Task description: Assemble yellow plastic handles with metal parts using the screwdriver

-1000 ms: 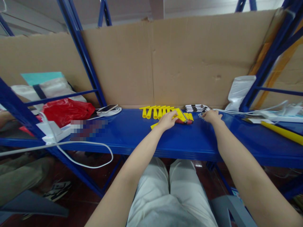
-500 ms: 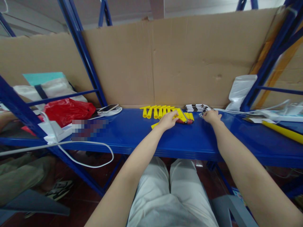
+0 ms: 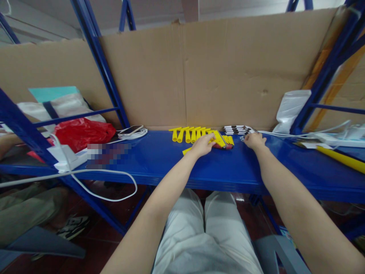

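Note:
My left hand (image 3: 203, 145) is closed on a yellow plastic scraper-like piece (image 3: 219, 139), its flat end pointing right. A red item (image 3: 229, 146) lies partly under that piece. To the left stands a row of several yellow pieces with round hollow handles (image 3: 185, 135). Further right, my right hand (image 3: 256, 140) is down on the shelf with fingers drawn together beside small shiny metal parts (image 3: 242, 138). What its fingertips hold, if anything, is too small to make out. Behind it lies a stack of black-and-white strips (image 3: 234, 130).
The blue shelf (image 3: 159, 160) is backed by a cardboard sheet (image 3: 228, 68). A phone (image 3: 134, 130) lies on a coiled white cable at left, near a red bag (image 3: 84, 133) and a power strip (image 3: 68, 160). At right are a white pouch (image 3: 292, 108) and a yellow rod (image 3: 342, 158).
Both hands stay in nearly the same places, the left still on the yellow piece and the right at the small metal parts. The view shifts very slightly.

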### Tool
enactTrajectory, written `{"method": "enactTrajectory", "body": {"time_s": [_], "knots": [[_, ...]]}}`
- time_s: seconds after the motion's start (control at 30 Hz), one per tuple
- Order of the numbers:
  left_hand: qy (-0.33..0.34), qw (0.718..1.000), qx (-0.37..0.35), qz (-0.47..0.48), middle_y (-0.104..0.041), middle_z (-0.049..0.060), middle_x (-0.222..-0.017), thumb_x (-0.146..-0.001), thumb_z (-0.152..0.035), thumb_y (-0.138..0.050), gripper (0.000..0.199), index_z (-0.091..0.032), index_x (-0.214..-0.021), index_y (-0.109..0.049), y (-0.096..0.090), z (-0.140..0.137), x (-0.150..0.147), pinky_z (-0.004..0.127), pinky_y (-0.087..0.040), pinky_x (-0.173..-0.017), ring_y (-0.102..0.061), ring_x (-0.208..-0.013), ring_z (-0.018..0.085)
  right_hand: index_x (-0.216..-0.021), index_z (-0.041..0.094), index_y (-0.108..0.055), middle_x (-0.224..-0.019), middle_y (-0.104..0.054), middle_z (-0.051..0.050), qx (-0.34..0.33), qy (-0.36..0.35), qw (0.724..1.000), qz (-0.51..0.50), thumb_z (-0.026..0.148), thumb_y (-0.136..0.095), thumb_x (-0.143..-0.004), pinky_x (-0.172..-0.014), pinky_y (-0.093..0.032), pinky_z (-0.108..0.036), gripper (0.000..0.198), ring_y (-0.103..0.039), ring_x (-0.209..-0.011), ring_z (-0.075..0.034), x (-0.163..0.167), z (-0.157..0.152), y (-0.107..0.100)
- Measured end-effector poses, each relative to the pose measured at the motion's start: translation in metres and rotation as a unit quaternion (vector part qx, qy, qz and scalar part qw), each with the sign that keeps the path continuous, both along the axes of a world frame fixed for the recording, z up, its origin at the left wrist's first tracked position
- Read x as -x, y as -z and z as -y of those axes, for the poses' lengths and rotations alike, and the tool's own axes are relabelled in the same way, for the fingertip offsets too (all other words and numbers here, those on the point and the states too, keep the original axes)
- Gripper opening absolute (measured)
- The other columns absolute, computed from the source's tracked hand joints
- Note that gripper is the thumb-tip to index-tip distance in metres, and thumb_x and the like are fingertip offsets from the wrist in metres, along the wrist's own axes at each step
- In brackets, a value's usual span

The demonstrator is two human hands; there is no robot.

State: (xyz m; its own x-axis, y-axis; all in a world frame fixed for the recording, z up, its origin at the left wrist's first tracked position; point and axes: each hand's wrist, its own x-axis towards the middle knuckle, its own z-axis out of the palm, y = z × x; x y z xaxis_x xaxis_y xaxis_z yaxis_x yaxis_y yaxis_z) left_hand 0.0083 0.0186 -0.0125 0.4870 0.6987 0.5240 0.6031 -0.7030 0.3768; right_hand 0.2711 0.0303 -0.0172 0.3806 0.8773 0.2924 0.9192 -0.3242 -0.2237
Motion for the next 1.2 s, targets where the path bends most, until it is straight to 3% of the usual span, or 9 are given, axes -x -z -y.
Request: {"method": "enactTrajectory", "body": {"time_s": [0.27,0.63,0.8,0.93,1.07,1.2], "knots": [[0.004,1.0,-0.001,0.005,-0.07,0.007,-0.111,-0.087,-0.018,-0.057,0.016,-0.02,-0.101,-0.064,0.001,-0.001,0.0,0.037,-0.048,-0.098,-0.063,-0.107,0.022,-0.094,0.021,-0.074,-0.114,-0.062,-0.016,0.0,-0.002,1.0,-0.011,0.025,-0.052,-0.083,-0.095,-0.04,-0.056,0.025,-0.047,-0.118,-0.035,-0.001,-0.002,0.0],[-0.007,1.0,-0.005,-0.009,-0.07,0.006,-0.113,-0.088,-0.018,-0.056,0.018,-0.021,-0.104,-0.064,0.0,0.001,-0.001,0.036,-0.049,-0.096,-0.063,-0.107,0.022,-0.103,0.017,-0.072,-0.126,-0.057,-0.018,0.028,0.021,0.999,-0.026,0.023,-0.05,-0.084,-0.101,-0.038,-0.053,0.029,-0.042,-0.126,-0.035,0.002,-0.005,0.001],[0.001,1.0,-0.006,-0.005,-0.07,0.006,-0.113,-0.087,-0.017,-0.056,0.018,-0.02,-0.103,-0.065,0.001,0.0,-0.001,0.036,-0.049,-0.097,-0.063,-0.108,0.023,-0.111,0.015,-0.07,-0.121,-0.06,-0.021,-0.002,-0.007,1.0,0.007,0.02,-0.049,-0.08,-0.097,-0.04,-0.059,0.038,-0.045,-0.122,-0.037,-0.001,-0.007,0.004],[0.005,1.0,-0.001,-0.002,-0.07,0.007,-0.114,-0.087,-0.016,-0.057,0.018,-0.02,-0.103,-0.065,0.001,-0.001,-0.001,0.037,-0.049,-0.097,-0.064,-0.109,0.023,-0.111,0.009,-0.069,-0.122,-0.058,-0.023,-0.043,-0.02,0.999,0.009,0.019,-0.045,-0.084,-0.096,-0.041,-0.055,0.037,-0.047,-0.121,-0.038,0.01,-0.001,-0.006],[0.005,1.0,-0.001,-0.013,-0.071,0.007,-0.114,-0.087,-0.017,-0.058,0.018,-0.02,-0.103,-0.065,0.001,-0.002,-0.002,0.036,-0.049,-0.096,-0.064,-0.108,0.023,-0.094,0.013,-0.07,-0.116,-0.062,-0.019,-0.113,-0.097,0.989,0.012,0.019,-0.043,-0.087,-0.096,-0.041,-0.045,0.028,-0.05,-0.118,-0.033,0.029,0.003,-0.02],[0.007,1.0,0.0,-0.013,-0.071,0.005,-0.111,-0.087,-0.018,-0.057,0.019,-0.021,-0.104,-0.065,0.001,0.0,-0.001,0.035,-0.05,-0.095,-0.065,-0.106,0.022,-0.084,0.018,-0.066,-0.107,-0.066,-0.013,-0.188,-0.239,0.953,0.007,0.019,-0.048,-0.085,-0.1,-0.038,-0.039,0.019,-0.056,-0.109,-0.026,0.051,0.001,-0.026]]}}
